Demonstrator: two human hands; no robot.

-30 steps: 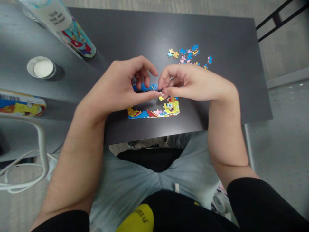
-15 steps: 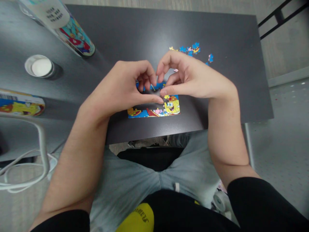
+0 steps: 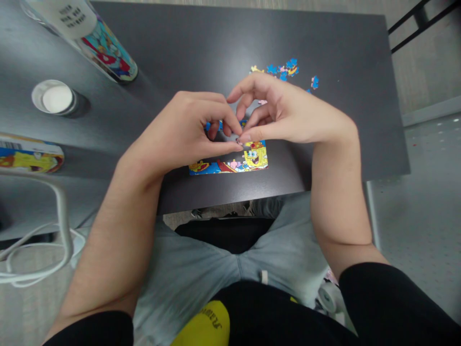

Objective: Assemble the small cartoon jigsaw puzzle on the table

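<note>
Our left hand (image 3: pixel 196 127) and right hand (image 3: pixel 275 113) pinch a mostly hidden piece (image 3: pixel 237 141) over the partly covered puzzle (image 3: pixel 256 158); beyond them, loose pieces (image 3: pixel 272 69) lie on the dark worktop (image 3: pixel 180 48), floor (image 3: pixel 428 72) behind.

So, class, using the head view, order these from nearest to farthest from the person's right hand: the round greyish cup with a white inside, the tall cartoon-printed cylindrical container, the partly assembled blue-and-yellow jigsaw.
1. Jigsaw: partly beneath the right hand.
2. Container: upper left.
3. Cup: farther left.
</note>
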